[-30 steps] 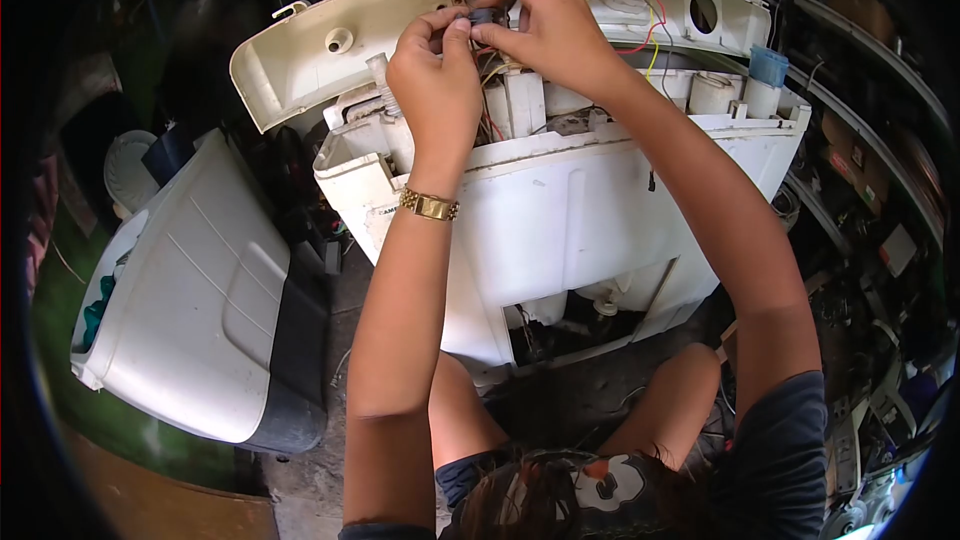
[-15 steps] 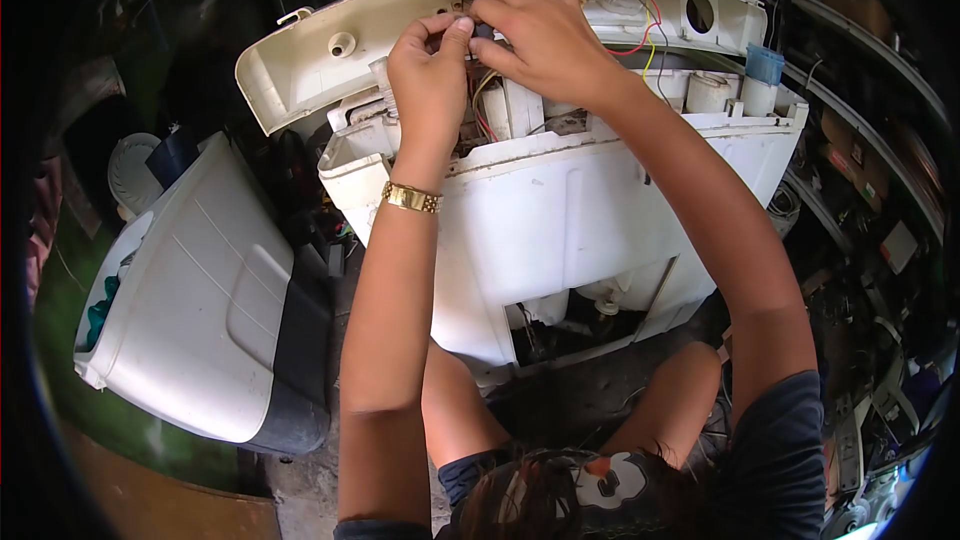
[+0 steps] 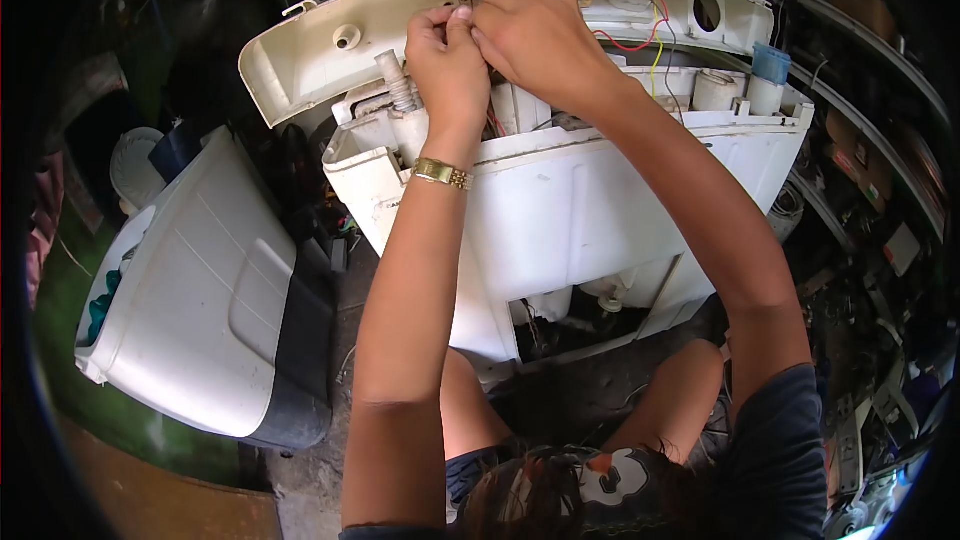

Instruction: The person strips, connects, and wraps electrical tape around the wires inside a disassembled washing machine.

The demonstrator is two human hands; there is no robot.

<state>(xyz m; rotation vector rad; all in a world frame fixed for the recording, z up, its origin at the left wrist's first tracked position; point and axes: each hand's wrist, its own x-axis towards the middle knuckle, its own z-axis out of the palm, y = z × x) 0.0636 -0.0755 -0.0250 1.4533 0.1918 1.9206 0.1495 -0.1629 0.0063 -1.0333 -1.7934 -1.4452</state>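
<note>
A white machine body [image 3: 580, 200] stands before me, its long cream panel [image 3: 400, 25] tipped up behind it. My left hand [image 3: 447, 60], with a gold watch on the wrist, is pinched at the panel's lower middle. Touching or nearly touching it, my right hand [image 3: 535, 30] has its fingers curled over the same spot. What either hand holds is hidden behind the fingers. Red and yellow wires [image 3: 657, 40] hang from the panel right of my hands. A ribbed pipe [image 3: 395, 82] rises below and left of my left hand.
To the left stands a second white tub with a dark base [image 3: 205, 285]. A blue cap [image 3: 770, 64] sits on the body's right corner. Shelving with metal rails [image 3: 870, 60] and assorted parts line the right side. A dark opening [image 3: 575, 325] shows low in the body.
The dark piece seen earlier between my fingers is now hidden. My right hand has turned over and closed in near my left hand, and the left has shifted slightly right since the middle frame.
</note>
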